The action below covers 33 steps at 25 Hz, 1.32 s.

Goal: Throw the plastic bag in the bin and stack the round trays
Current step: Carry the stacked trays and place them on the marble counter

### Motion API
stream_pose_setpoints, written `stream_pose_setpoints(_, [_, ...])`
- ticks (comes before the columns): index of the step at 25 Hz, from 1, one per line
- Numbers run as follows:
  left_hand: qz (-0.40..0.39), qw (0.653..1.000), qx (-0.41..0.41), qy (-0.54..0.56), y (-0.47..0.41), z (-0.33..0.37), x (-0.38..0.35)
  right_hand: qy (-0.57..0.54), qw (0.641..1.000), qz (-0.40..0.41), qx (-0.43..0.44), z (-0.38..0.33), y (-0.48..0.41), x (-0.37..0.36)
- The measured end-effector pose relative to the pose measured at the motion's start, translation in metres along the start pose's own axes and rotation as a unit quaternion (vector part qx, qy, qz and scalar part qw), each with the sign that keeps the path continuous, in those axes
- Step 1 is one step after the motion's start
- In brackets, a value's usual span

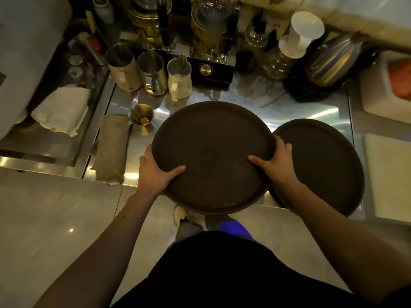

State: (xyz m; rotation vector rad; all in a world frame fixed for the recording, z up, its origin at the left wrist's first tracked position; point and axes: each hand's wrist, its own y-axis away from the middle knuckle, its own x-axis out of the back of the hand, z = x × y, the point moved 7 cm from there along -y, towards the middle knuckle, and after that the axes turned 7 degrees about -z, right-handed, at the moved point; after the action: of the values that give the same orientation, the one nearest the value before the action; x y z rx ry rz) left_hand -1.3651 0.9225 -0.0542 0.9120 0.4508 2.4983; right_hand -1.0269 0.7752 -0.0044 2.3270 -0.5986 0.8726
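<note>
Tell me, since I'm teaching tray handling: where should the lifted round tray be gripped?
Grip the lifted round tray at its raised rim, on opposite sides near you, as the left hand and right hand do: thumbs inside, fingers beneath. It is wide, flat and shallow.

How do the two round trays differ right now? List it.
The held tray is gripped at its near rim by the left hand and the right hand; the second tray is untouched. The held tray hangs partly past the counter edge over the floor, while the second tray lies on the counter to its right. The held tray overlaps the second tray's left edge. Both are round, dark brown, rimmed and empty.
</note>
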Motion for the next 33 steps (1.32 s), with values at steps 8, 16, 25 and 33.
stream_pose_setpoints(8, [-0.002, 0.997, -0.076, -0.031, 0.015, 0.058, -0.034, -0.055, 0.997, 0.060, -0.019, 0.050, 0.038, 0.046])
stream_pose_setpoints(16, [-0.009, 0.993, -0.106, -0.060, 0.068, 0.129, -0.141, -0.074, 0.992, 0.100, -0.033, 0.164, 0.075, 0.129])
stream_pose_setpoints(25, [-0.016, 0.990, -0.088, -0.111, 0.108, 0.188, -0.251, -0.088, 0.989, 0.112, -0.024, 0.276, 0.094, 0.209])
stream_pose_setpoints(33, [0.001, 0.987, -0.081, -0.139, 0.100, 0.200, -0.270, -0.075, 0.990, 0.112, -0.030, 0.290, 0.082, 0.214])
